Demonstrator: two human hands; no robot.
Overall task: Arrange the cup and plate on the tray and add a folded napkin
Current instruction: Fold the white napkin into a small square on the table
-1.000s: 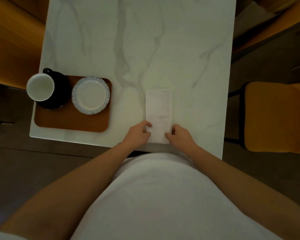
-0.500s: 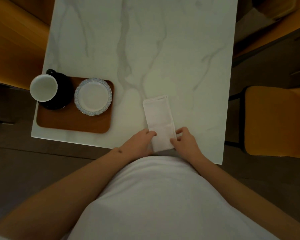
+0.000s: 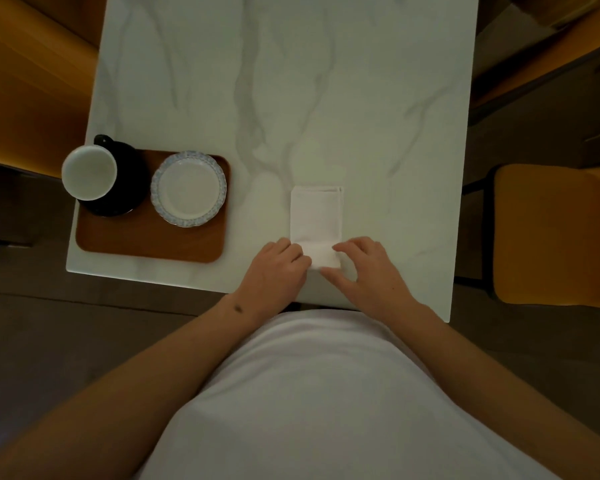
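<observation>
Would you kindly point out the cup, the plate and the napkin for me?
cup (image 3: 89, 172): head view, its pale inside.
plate (image 3: 188, 188): head view, its centre.
napkin (image 3: 315, 216): head view, middle of the folded cloth.

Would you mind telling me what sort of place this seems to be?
Probably a café or dining room: a small marble-look table, a yellow-cushioned chair beside it, and a wooden tray holding cup and plate.
</observation>
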